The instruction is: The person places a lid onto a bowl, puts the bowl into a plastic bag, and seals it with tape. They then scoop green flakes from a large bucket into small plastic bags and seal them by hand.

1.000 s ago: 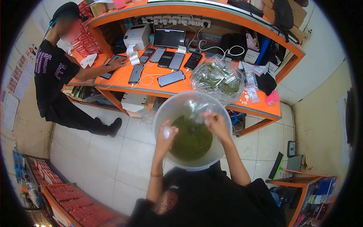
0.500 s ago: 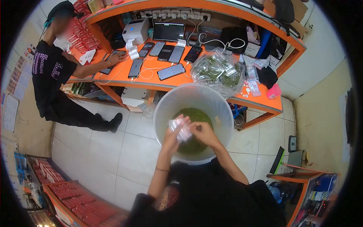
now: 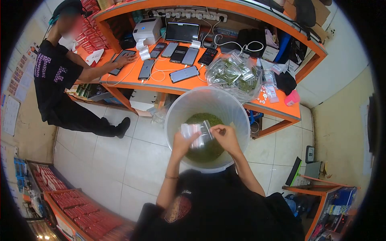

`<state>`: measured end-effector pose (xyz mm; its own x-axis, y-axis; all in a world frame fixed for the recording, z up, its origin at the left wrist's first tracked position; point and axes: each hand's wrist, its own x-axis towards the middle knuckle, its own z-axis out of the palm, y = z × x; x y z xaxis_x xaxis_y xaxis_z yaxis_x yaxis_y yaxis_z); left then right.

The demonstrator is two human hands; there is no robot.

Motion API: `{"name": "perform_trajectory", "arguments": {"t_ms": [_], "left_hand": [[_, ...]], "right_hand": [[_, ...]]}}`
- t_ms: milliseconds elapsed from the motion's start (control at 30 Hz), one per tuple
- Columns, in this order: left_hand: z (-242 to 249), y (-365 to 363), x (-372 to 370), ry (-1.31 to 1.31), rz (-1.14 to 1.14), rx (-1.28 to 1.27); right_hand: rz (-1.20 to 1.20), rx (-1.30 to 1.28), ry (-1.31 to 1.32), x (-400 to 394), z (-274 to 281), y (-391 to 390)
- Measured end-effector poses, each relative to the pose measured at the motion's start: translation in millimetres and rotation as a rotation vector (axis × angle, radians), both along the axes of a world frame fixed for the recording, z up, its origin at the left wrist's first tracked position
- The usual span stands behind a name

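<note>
My left hand (image 3: 182, 143) is closed round a small stack of clear plastic zip bags (image 3: 191, 131), thumb laid across the front. At the right of the stack, my right hand (image 3: 227, 138) pinches the edge of one clear zip bag (image 3: 206, 127), which fans out from the others. Both hands are over a large translucent tub (image 3: 176, 108). Loose green, finely cut material (image 3: 205, 156) covers the tub's bottom, partly hidden by the bags and hands.
An orange workbench (image 3: 161, 87) carries several phones, a white label printer (image 3: 146, 31) and a laptop (image 3: 183, 32). A big plastic bag of green-filled packets (image 3: 233, 76) lies at the bench edge beyond the tub. A person (image 3: 60, 76) stands at the left, hands on a device.
My right hand has moved slightly right, drawing one bag out from the stack. The stack now faces up flatter and more spread. The other person's hand has shifted slightly on the device.
</note>
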<state>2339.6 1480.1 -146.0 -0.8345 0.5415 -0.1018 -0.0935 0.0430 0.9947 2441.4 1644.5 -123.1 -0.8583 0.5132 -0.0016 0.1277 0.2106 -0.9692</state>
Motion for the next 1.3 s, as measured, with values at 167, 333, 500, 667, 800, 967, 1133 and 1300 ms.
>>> {"name": "perform_trajectory", "arguments": {"t_ms": [167,333,500,667,800,967,1133,1300], "left_hand": [[3,1,-1,-0.175,0.140,0.029],[8,7,7,0.516,0.294,-0.010],[25,10,26,0.190,-0.189,-0.145],[47,12,40,0.512,-0.087,-0.136],[43,11,45,0.702,-0.029,-0.157],[31,7,44,0.676,-0.037,-0.120],[44,3,41,0.602,-0.066,-0.039],[31,-1,38,0.552,-0.043,-0.137]], "right_hand": [[-0.161,-0.023,0.068,5,-4,13],[-0.229,0.021,0.078,13,7,6],[0.063,-0.555,0.024,20,15,-7],[0.082,-0.642,-0.027,22,14,-10],[0.059,-0.544,0.027,22,9,-18],[0.101,-0.594,0.053,22,11,-18],[0.156,-0.645,0.044,23,17,-17],[0.172,-0.666,-0.033,24,19,-24]]}}
